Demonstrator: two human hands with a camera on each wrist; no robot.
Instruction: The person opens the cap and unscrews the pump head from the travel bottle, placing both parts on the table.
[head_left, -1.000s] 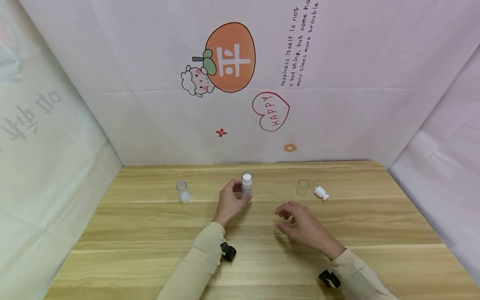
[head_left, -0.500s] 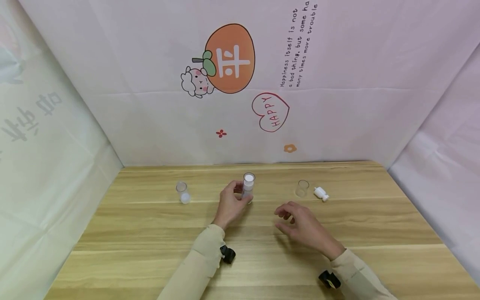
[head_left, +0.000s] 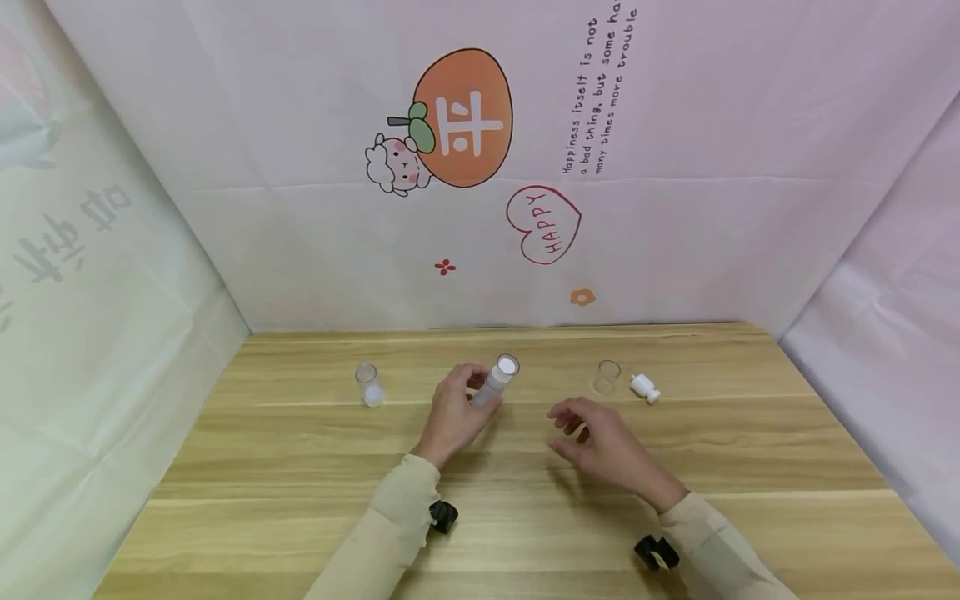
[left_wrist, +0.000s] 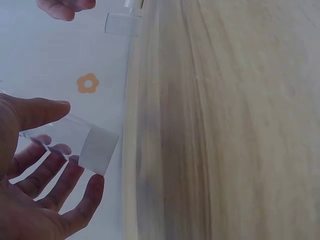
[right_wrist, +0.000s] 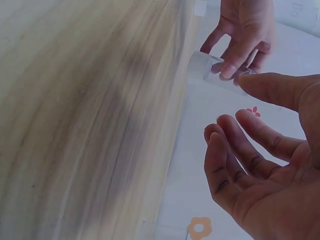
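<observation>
My left hand (head_left: 455, 414) grips a clear plastic bottle (head_left: 492, 387) with a white base (left_wrist: 99, 150), thumb on one side and fingers on the other. The bottle leans, its round top tipped to the right in the head view; white shows inside that top. My right hand (head_left: 603, 442) hovers to the right of it with loosely bent fingers, holding nothing. A clear cylindrical cap (head_left: 607, 377) stands beyond the right hand. Beside that cap lies a small white pump head (head_left: 645, 387) on its side.
A second clear container (head_left: 369, 385) with a white bottom stands on the left of the wooden table (head_left: 300, 500). A printed white cloth (head_left: 675, 233) rises behind the table's back edge, with more cloth on both sides.
The bottle has gone from nearly upright to leaning, its top moving right and slightly nearer. My left hand has turned with it and shifted a little left; the right hand has hardly moved.
</observation>
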